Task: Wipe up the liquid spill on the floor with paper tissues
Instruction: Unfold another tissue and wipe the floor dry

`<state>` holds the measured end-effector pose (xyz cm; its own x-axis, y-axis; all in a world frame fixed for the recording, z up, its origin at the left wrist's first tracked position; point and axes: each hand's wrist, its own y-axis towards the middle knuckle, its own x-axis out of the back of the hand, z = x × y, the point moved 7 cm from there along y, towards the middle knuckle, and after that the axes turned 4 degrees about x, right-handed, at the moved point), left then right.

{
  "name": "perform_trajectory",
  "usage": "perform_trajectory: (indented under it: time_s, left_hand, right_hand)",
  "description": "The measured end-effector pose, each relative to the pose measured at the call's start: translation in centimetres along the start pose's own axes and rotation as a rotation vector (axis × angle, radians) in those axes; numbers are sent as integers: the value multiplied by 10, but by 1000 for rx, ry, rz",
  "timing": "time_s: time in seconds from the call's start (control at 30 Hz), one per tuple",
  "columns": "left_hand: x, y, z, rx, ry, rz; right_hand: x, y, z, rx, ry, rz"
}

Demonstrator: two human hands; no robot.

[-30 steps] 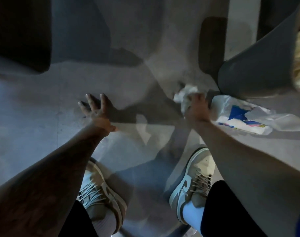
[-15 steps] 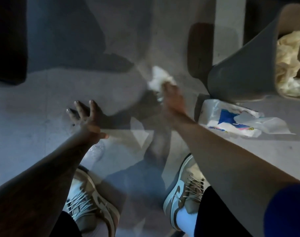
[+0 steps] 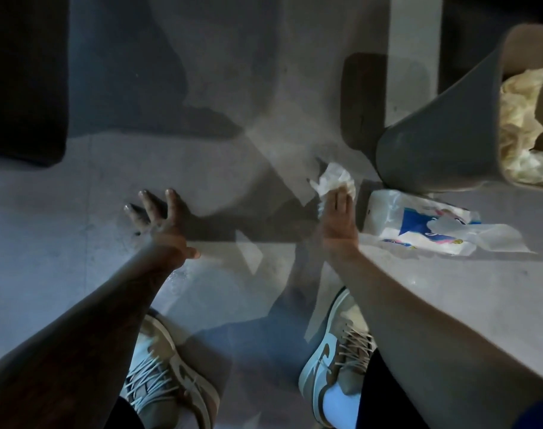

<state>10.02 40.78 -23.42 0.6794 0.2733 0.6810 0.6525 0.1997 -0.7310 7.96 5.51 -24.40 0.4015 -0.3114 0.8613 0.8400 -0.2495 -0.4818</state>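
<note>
My right hand (image 3: 336, 218) presses a crumpled white paper tissue (image 3: 333, 178) flat against the grey floor (image 3: 78, 258), fingers straight over it. To the left, my left hand (image 3: 158, 218) rests on the floor with its fingers spread, holding nothing. A faint wet sheen (image 3: 180, 278) shows on the floor just below the left wrist. A plastic tissue pack (image 3: 425, 224) with blue print lies on the floor right of my right hand.
A grey waste bin (image 3: 443, 140) with crumpled paper inside stands at the upper right, close to the tissue. A dark mat or furniture base (image 3: 22, 88) fills the upper left. My two sneakers (image 3: 335, 360) are planted at the bottom.
My right hand swept the tissue left across the floor, then back right toward the tissue pack. The left hand stayed planted on the floor.
</note>
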Motion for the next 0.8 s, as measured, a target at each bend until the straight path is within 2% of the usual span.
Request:
perform_trajectory:
  time_s: [0.13, 0.3, 0.43, 0.57, 0.63, 0.7, 0.8]
  left_hand:
    - [-6, 3, 2, -6, 70, 3]
    - [-8, 6, 1, 5, 67, 0]
    - [-11, 8, 1, -6, 66, -29]
    - [-8, 6, 2, -15, 79, -46]
    - [-5, 4, 3, -11, 73, -41]
    - [-4, 3, 4, -22, 66, -39]
    - [-2, 0, 7, -42, 38, -47]
  right_hand:
    - [56, 93, -5, -30, -112, -109]
    - [84, 156, -8, -188, -21, -120]
    - [53, 104, 36, 18, 46, -109]
    - [-10, 5, 97, 469, 58, 1]
    - [-29, -19, 98, 624, -46, 56]
    - [-17, -17, 87, 658, -67, 25]
    - [23, 15, 67, 532, -48, -112]
